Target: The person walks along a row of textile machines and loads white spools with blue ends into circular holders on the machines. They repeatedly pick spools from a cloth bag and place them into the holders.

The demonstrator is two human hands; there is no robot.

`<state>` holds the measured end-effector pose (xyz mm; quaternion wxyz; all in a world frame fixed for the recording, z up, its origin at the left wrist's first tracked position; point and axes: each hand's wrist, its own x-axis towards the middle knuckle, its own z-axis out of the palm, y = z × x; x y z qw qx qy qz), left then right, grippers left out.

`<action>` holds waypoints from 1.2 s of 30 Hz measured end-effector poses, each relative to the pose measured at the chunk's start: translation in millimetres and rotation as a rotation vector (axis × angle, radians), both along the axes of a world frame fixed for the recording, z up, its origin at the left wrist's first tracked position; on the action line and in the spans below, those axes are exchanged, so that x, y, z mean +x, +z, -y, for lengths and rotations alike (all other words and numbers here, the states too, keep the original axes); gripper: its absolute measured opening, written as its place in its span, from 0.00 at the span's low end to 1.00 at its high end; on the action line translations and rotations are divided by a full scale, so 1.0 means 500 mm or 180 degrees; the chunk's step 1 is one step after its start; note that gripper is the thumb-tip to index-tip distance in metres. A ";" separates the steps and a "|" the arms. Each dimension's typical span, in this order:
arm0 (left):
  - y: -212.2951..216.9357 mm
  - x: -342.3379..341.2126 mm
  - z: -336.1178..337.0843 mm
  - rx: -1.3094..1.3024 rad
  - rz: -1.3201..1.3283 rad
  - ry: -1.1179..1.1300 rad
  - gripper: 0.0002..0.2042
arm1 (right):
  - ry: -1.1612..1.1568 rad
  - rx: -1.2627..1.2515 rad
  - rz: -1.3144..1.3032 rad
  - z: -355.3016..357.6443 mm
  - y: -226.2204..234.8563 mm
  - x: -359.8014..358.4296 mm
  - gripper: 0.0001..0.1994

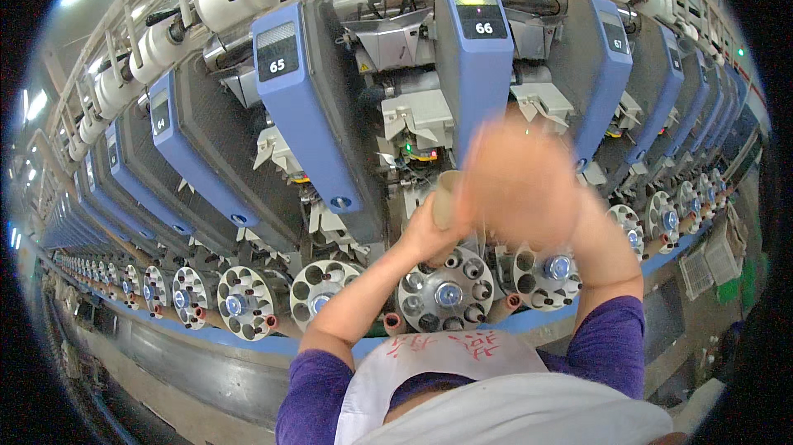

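Tube (pixel 445 200), one, beige, rounded, held near-upright in the left hand's (pixel 428 233) curled fingers, one right hand (pixel 522 185) blurred beside it, grip impossible to tell, one round, many-holed grey disc (pixel 427 295) below.

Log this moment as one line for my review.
left hand: holding pale tube | right hand: motion-blurred, just right of tube, grip unclear | below in view: round pocketed wheel | behind: blue-fronted machine units
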<state>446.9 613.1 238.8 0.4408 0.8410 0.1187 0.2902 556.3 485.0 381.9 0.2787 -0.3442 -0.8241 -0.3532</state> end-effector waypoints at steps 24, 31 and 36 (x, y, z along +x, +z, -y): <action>0.704 0.344 -0.368 0.4638 -0.2168 0.2440 0.18 | -0.3856 0.0903 0.0806 -0.435 0.398 0.474 0.14; 0.628 0.389 -0.435 0.3777 -0.0770 0.1907 0.22 | -0.3776 0.1311 0.0734 -0.389 0.298 0.371 0.13; 0.636 0.387 -0.479 0.4264 -0.0702 0.1347 0.23 | -0.3982 0.1000 0.0656 -0.427 0.329 0.348 0.14</action>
